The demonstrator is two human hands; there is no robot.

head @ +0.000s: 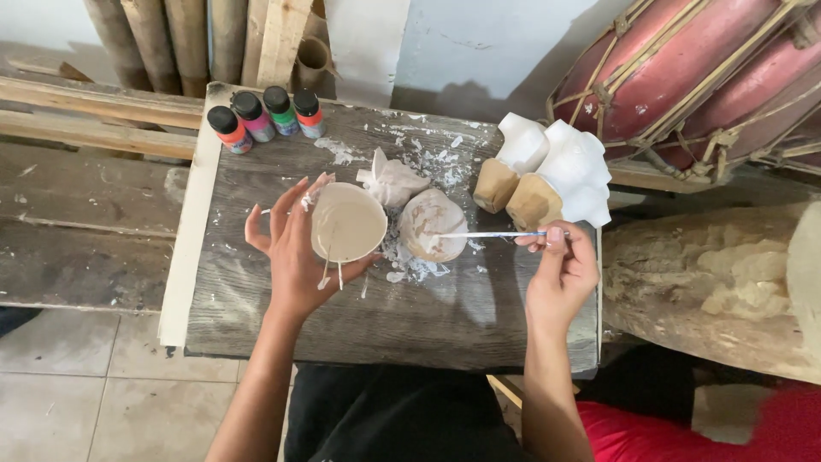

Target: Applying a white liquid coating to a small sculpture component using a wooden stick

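Fig.: left hand [291, 248], fingers cupped under white-paste bowl [347, 222], frame centre; right hand [560, 274] pinching brush [492, 234] w/ tip on round object [432, 224]. Risk: tilted bowl drips onto table [256, 308].

Bare forearms, no sleeves; dark trousers; white smears on left grip [295, 248].

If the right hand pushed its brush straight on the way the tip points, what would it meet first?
The right hand points its brush leftward. The tip already looks to be at the round brownish lump; beyond that comes the bowl in the left hand.
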